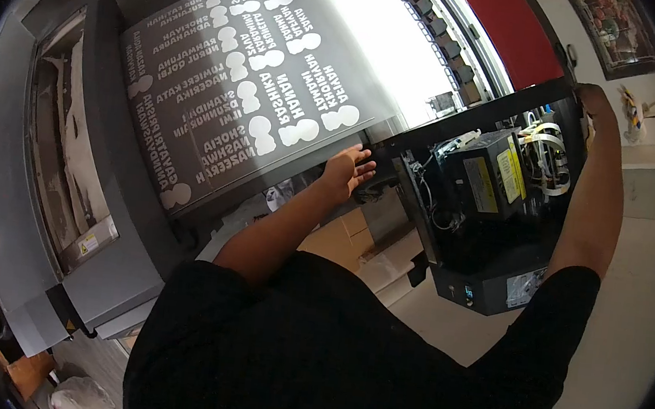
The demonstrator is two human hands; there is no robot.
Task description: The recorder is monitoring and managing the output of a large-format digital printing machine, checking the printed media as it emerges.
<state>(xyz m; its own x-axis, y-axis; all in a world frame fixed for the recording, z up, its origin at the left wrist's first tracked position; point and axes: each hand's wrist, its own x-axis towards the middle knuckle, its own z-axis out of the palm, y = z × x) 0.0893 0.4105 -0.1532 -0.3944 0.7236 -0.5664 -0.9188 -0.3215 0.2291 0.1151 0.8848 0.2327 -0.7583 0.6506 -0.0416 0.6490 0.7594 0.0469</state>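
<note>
Grey plastic housing of a wide-format printer point(33, 197) fills the left of the view, its side cover open on a stained inner bay. Next to the right, a dark printed sheet point(235, 91) with rows of white lettering and rounded white shapes slopes down over the machine's front, lying flat as it feeds out, its far end washed out by bright light. At the sheet's lower right edge the left hand point(347, 168) reaches forward with fingers spread and loosely curled, gripping nothing; it hovers at the sheet's corner, and whether it touches the sheet cannot be told. Below it lie tan cardboard boxes point(340, 238) on the floor. Further right stands the printer's open end unit point(494, 214), black, with exposed cables, ribbon leads and yellow labels. The right hand point(594, 101) rests high on this unit's top edge, seemingly steadying the body; whether its fingers are closed cannot be told.
</note>
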